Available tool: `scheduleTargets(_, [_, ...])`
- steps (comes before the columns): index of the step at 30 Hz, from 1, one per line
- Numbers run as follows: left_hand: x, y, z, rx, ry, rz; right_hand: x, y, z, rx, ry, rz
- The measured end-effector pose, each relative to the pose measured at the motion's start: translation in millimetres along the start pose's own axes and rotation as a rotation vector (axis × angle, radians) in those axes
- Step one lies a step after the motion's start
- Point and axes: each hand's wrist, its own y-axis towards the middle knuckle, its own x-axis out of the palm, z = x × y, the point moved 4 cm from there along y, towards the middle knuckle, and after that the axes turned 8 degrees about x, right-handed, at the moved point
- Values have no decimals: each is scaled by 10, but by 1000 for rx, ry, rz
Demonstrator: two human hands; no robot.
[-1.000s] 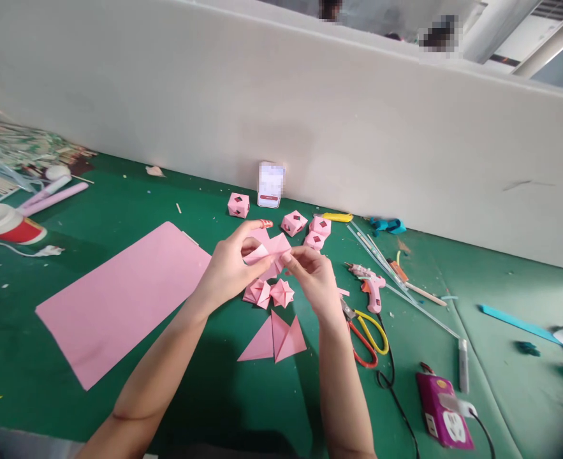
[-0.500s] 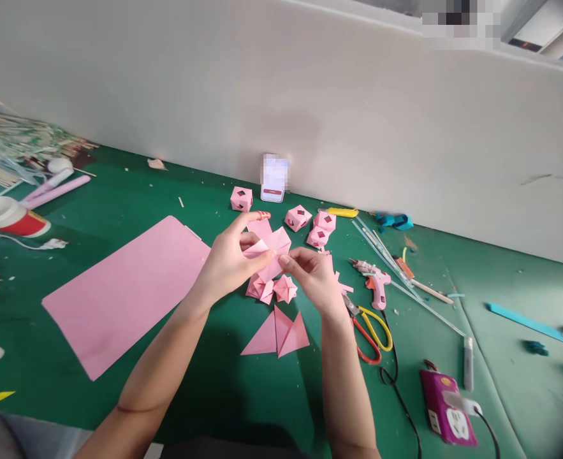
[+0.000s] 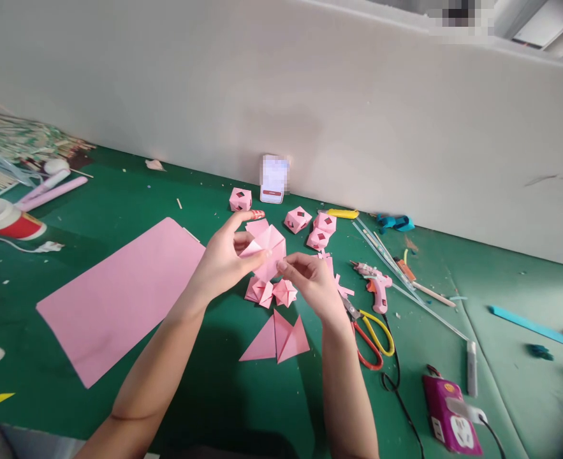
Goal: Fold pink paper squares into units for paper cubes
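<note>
The paper (image 3: 274, 242) is held by the left hand (image 3: 224, 260). At the paper's right edge, the right hand (image 3: 312, 280) is placed, narrow; its grip cannot be told.

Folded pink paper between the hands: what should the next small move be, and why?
Probably a light press along a crease of the folded pink paper with the right hand, the left hand steadying it. The left hand pinches the paper, creases show on its face, part of it stands up rather than lying flat, and the right hand is at its lower right edge.
</note>
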Motion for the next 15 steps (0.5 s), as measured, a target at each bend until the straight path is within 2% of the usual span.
scheduleTargets(4, [48, 19, -65, -24, -82, -21, -71, 36, 40, -34, 56, 88])
scheduleTargets(10, [78, 19, -113, -67, -52, -96, -98, 37, -8, -113, -86, 163])
scheduleTargets(12, [51, 12, -112, -74, -13, -108, -91, -58, -122, -137, -153, 236])
scheduleTargets(14, [14, 7, -110, -78, 18, -105, -75, -269, -307, -191, -192, 323])
scheduleTargets(15, [-3, 7, -112, -78, 26, -100, -47, -414, -417, -245, -183, 320])
